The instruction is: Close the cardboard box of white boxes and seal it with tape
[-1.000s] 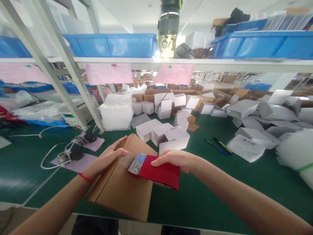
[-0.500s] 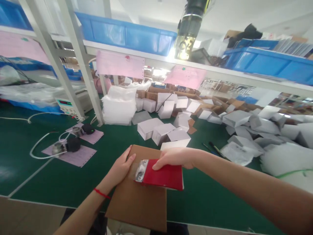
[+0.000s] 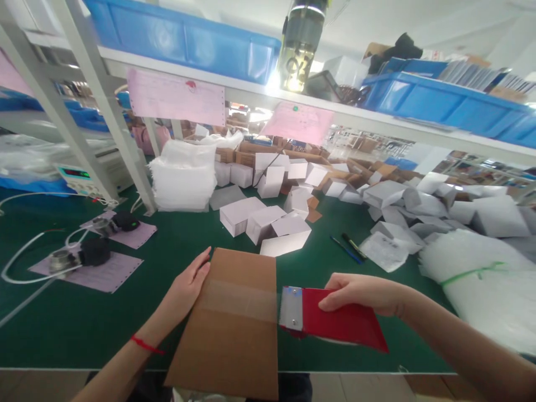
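Observation:
A brown cardboard box [image 3: 234, 352] lies at the table's front edge, with a strip of clear tape [image 3: 238, 298] across its upper face. My left hand [image 3: 184, 293] rests along the box's left side, its fingers stretched out flat. My right hand [image 3: 355, 293] is wrapped around a red tape dispenser [image 3: 341, 324] with a metal plate at its front end. That metal end is beside the box's right edge, level with the tape strip. The roll inside the dispenser is hidden.
Several white boxes [image 3: 240, 215] stand behind the brown box. Two pens [image 3: 354, 245] lie to the right, near a bundle of white foam sheets [image 3: 486, 285]. Metal fittings with black parts [image 3: 94, 251] sit on pink papers at left. Blue bins [image 3: 180, 42] line the overhead shelf.
My right hand has moved the tape dispenser rightward, from over the box to past its right edge. The taped face is now uncovered. My left hand stays by the box's left side.

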Tool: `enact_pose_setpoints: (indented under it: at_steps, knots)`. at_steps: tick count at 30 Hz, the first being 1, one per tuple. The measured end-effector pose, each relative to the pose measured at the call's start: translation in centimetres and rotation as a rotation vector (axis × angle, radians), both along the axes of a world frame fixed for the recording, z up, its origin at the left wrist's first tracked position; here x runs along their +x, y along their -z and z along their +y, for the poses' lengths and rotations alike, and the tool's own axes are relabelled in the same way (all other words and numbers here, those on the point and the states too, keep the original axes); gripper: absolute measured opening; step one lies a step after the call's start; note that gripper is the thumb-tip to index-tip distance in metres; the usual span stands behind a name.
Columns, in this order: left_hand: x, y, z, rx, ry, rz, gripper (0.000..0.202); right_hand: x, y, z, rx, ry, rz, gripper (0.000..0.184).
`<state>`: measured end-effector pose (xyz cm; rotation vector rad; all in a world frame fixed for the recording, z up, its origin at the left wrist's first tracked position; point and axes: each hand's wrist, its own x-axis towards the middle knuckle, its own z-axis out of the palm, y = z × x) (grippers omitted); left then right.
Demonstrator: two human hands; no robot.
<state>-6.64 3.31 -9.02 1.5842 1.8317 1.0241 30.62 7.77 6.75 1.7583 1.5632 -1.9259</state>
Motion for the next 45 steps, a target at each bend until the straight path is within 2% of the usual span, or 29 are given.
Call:
enact_pose_setpoints:
  at_steps: [2,4,5,7,8,10,12,14,16,19,24,26,29,34,37,39,41,43,45]
  knots:
    - [-0.1,1.4,-1.0,-0.029,-0.014,0.043,0.055,1.1,1.5,0.1,-0.011,0.056,-0.012,0.054]
    - [0.0,1.8,-2.0,-0.006,-0.068,0.03,0.047,2.1,2.8,-0.1,-0.03,0.079,0.001,0.049]
    - [0.4,1.3,-2.4,0.044,-0.098,0.007,0.046,2.5,3.2,-0.2,-0.036,0.074,0.021,0.046]
    - [1.7,-0.8,-3.1,0.22,-0.101,0.024,0.047,3.0,3.6,-0.5,-0.033,0.051,0.049,0.042]
    - [2.6,-2.3,-3.3,0.298,-0.018,0.072,0.045,3.1,3.5,-0.6,-0.024,0.048,0.048,0.042]
    - [4.8,-4.8,-3.8,0.392,0.235,0.218,0.047,3.1,3.3,-0.7,-0.015,0.053,0.03,0.042]
    - [7.0,-6.1,-4.3,0.391,0.439,0.409,0.078,3.1,3.1,-0.7,-0.016,0.032,0.04,0.04]
    - [8.5,-6.0,-4.6,0.359,0.519,0.574,0.115,3.2,2.7,-0.8,-0.025,-0.014,0.081,0.039]
    - [9.1,-5.0,-4.6,0.327,0.517,0.674,0.133,3.4,2.1,-1.1,-0.025,-0.04,0.11,0.041]
    - [9.0,-4.3,-4.4,0.316,0.505,0.743,0.133,3.8,0.4,-2.1,0.032,-0.056,0.078,0.043]
    - [8.7,-4.9,-4.1,0.427,0.484,0.819,0.136,4.2,-3.7,-3.1,0.057,-0.102,0.085,0.051]
    - [8.8,-4.8,-4.1,0.457,0.455,0.827,0.136,4.4,-4.2,-3.1,0.068,-0.126,0.085,0.052]
    - [8.9,-4.4,-4.1,0.501,0.423,0.81,0.136,5.0,-2.3,-2.6,0.054,-0.148,0.087,0.047]
    - [8.2,-4.4,-4.0,0.489,0.445,0.876,0.131,6.3,4.1,-2.1,-0.005,-0.014,0.196,0.037]
    - [7.7,-4.6,-4.1,0.511,0.411,0.924,0.124,7.0,6.5,-2.3,-0.025,0.013,0.258,0.035]
    - [7.5,-4.5,-4.1,0.527,0.379,0.946,0.122,7.3,7.0,-2.9,-0.018,0.02,0.263,0.035]
    - [7.4,-4.4,-4.1,0.541,0.354,0.959,0.123,7.6,6.6,-3.7,0.003,0.05,0.237,0.041]
    - [7.5,-4.2,-4.2,0.566,0.332,0.966,0.125,7.7,5.4,-4.8,0.029,0.069,0.179,0.054]
    - [7.6,-4.1,-4.2,0.586,0.313,0.963,0.126,7.5,3.4,-5.9,0.08,0.093,0.082,0.068]
